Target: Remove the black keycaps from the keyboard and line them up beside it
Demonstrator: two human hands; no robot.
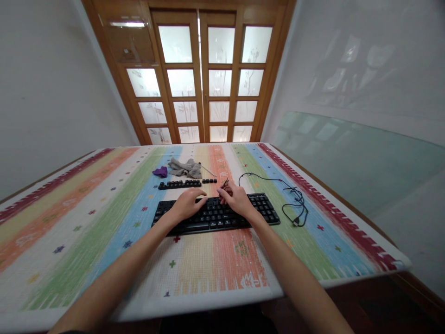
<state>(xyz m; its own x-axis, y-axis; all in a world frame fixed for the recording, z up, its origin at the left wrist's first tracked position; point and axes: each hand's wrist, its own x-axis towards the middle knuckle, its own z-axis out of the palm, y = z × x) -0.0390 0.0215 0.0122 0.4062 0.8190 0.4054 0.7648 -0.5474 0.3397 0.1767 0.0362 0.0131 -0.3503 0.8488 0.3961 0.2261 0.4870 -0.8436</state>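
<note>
A black computer keyboard (215,218) lies across the striped cloth in front of me. My left hand (188,204) rests over its upper left part, thumb and fingers apart, with nothing visible in it. My right hand (234,197) is above the upper right of the keyboard, fingers pinched around a small, thin brownish thing (225,182) too small to make out. Just behind the keyboard, a row of loose black keycaps (181,184) is lined up, with a shorter row of keycaps (209,181) beside it. The hands hide part of the upper keys.
Beyond the keycaps lie a crumpled grey cloth (185,168), a purple cloth (160,172) and a thin rod (207,170). The keyboard's black USB cable (295,204) is loosely coiled at the right. A striped tablecloth (114,222) covers the table; walls stand on both sides.
</note>
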